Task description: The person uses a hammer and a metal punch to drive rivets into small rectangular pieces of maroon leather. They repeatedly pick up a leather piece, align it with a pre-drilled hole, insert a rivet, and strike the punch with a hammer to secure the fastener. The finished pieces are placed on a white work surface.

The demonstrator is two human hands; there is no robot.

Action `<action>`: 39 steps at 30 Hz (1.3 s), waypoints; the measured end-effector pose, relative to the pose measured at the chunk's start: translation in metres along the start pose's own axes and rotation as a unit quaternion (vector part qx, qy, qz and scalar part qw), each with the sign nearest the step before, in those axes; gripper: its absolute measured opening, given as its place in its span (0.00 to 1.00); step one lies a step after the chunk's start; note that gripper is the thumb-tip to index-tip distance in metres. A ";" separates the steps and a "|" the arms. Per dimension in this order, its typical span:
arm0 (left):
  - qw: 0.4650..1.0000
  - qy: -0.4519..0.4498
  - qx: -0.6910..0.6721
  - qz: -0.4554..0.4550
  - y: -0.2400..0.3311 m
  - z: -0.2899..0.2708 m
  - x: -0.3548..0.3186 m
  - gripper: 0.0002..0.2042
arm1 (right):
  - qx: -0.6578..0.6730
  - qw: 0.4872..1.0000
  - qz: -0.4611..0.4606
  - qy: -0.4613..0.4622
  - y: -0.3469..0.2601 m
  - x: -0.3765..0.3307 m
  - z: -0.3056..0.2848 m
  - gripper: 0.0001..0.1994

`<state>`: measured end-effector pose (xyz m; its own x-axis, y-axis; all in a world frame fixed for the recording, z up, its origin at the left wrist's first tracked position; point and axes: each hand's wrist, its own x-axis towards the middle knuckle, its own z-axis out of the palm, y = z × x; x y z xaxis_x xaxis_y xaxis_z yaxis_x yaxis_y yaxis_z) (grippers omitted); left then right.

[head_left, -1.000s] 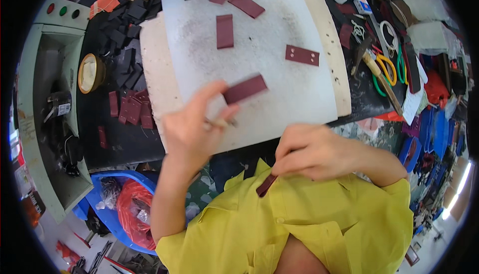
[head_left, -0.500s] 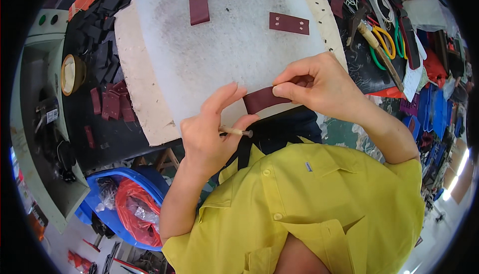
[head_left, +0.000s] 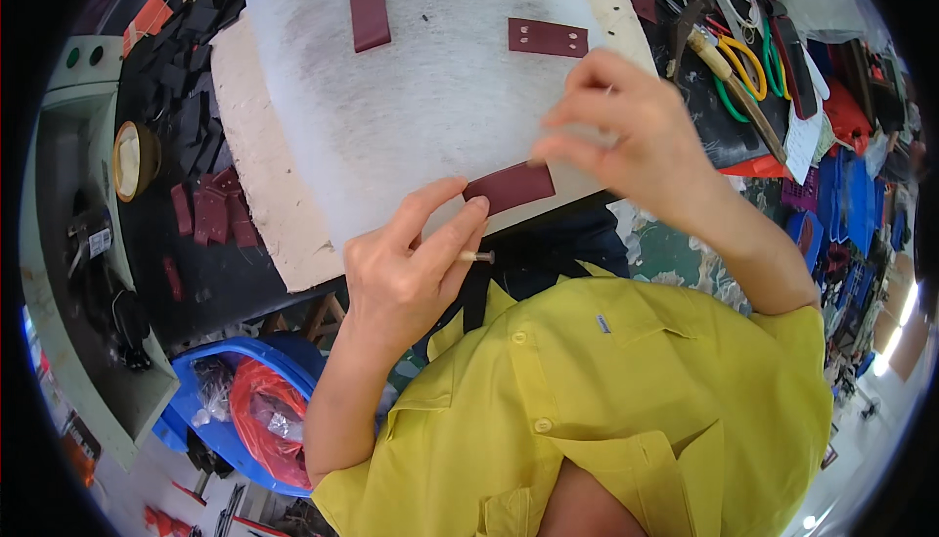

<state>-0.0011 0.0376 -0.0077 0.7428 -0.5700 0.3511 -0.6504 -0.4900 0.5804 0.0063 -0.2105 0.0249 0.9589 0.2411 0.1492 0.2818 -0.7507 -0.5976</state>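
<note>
My left hand point(head_left: 406, 273) pinches the left end of a maroon leather-like strip point(head_left: 514, 188) between thumb and fingertips, at the near edge of the work surface. A thin tool point(head_left: 477, 256) with a pale shaft and a flat round end is also tucked in that hand; the rest of it is hidden by the fingers. My right hand point(head_left: 626, 136) is lifted just past the strip's right end, blurred, with thumb and fingers apart. Farther off lie a maroon piece with pale spots near both ends point(head_left: 548, 37) and a folded maroon piece point(head_left: 370, 15).
A white sheet point(head_left: 411, 97) covers a pale board point(head_left: 264, 156). Black pieces point(head_left: 186, 77), maroon pieces point(head_left: 212, 212) and a round bowl point(head_left: 136, 160) are at the left. A hammer point(head_left: 734, 87) and scissors point(head_left: 748, 66) lie right. A blue bin point(head_left: 191, 395) stands below the table.
My right hand has let go of the strip's right end and moved up and away, fingers parting. My left thumb and fingers have closed on its left end. The view has shifted slightly.
</note>
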 end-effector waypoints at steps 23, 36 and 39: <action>0.999 0.022 0.012 0.021 -0.002 0.005 -0.001 0.11 | 0.048 0.991 -0.125 0.008 0.019 0.002 -0.004 0.08; 0.999 0.022 0.026 -0.001 0.003 0.002 0.000 0.11 | 0.313 0.938 0.146 -0.018 0.003 0.007 -0.016 0.05; 0.999 0.018 0.035 0.005 0.001 0.003 0.000 0.11 | 0.296 0.923 0.190 -0.156 -0.012 0.007 -0.012 0.05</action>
<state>-0.0024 0.0356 -0.0093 0.7405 -0.5517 0.3838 -0.6666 -0.5299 0.5243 0.0103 -0.2074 0.0422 0.9027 0.2642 -0.3396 -0.2294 -0.3721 -0.8994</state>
